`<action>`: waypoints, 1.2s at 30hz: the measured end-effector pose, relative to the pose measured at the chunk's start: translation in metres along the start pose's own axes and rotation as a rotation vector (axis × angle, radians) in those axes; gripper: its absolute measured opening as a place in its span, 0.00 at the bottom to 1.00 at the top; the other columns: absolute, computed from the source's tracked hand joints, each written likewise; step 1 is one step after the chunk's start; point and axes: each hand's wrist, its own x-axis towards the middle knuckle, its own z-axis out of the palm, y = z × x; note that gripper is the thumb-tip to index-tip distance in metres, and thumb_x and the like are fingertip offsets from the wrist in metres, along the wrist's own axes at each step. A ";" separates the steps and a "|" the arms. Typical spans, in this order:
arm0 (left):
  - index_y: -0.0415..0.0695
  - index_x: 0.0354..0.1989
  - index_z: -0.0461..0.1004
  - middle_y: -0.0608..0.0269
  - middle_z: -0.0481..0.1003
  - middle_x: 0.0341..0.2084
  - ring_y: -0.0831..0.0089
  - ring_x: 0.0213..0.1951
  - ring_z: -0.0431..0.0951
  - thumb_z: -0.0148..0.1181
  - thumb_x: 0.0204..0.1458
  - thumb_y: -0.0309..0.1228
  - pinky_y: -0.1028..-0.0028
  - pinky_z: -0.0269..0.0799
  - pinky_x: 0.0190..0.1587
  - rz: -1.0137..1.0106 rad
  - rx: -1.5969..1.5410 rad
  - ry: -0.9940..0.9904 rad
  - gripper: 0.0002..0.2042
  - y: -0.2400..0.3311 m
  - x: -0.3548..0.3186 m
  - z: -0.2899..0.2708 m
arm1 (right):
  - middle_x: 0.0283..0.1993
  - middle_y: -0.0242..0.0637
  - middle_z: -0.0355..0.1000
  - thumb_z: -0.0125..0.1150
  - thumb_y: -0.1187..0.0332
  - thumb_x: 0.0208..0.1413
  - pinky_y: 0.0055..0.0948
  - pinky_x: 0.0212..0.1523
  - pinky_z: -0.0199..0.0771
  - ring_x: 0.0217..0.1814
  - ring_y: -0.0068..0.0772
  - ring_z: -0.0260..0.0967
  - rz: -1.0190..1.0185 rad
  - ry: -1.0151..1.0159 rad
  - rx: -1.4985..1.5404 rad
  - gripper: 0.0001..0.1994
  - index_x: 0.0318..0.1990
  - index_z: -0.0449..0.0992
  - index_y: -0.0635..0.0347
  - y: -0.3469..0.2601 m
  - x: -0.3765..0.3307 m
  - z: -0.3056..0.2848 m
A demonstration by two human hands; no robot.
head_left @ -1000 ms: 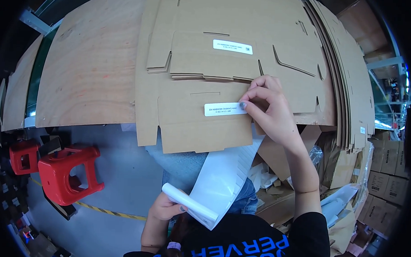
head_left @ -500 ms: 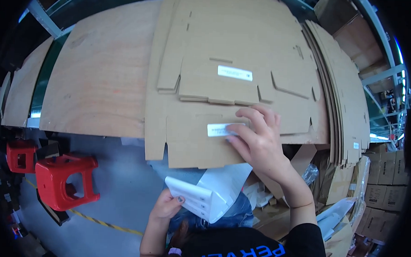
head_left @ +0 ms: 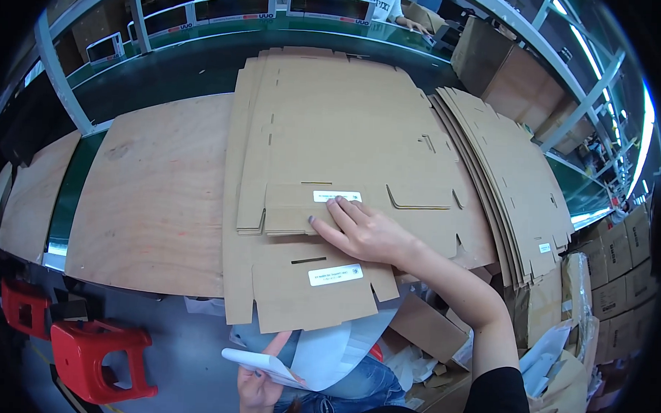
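Observation:
Flat brown cardboard box blanks (head_left: 340,127) lie stacked in front of me, their near flaps stepped over one another. My right hand (head_left: 366,233) lies with its fingers stretched out on a white label (head_left: 337,196) on the upper blank, its fingertips touching the label's lower edge. A second white label (head_left: 335,274) sits uncovered on the lower flap nearest me. Low by my lap, my left hand (head_left: 258,390) grips a folded stack of white label sheets (head_left: 263,364). White backing paper (head_left: 324,355) hangs beside it over my jeans.
More flat cardboard blanks (head_left: 502,176) lean in a pile at the right. A bare wooden board (head_left: 152,193) is on the left, with red stools (head_left: 103,362) below. Beyond runs a green conveyor (head_left: 204,60), where a person (head_left: 385,4) works. Stacked cartons (head_left: 623,278) stand far right.
My right hand has gone from the lower flap's label to the one on the upper blank, its fingers flattening. The view has tilted up, showing the conveyor. My left hand still holds the label sheets.

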 end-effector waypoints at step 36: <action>0.33 0.53 0.63 0.27 0.56 0.57 0.42 0.36 0.75 0.47 0.54 0.23 0.52 0.73 0.38 -0.058 0.091 -0.159 0.17 0.002 0.021 0.002 | 0.39 0.41 0.68 0.56 0.71 0.50 0.21 0.35 0.67 0.39 0.32 0.68 0.048 -0.112 0.241 0.16 0.48 0.70 0.63 -0.089 -0.018 -0.072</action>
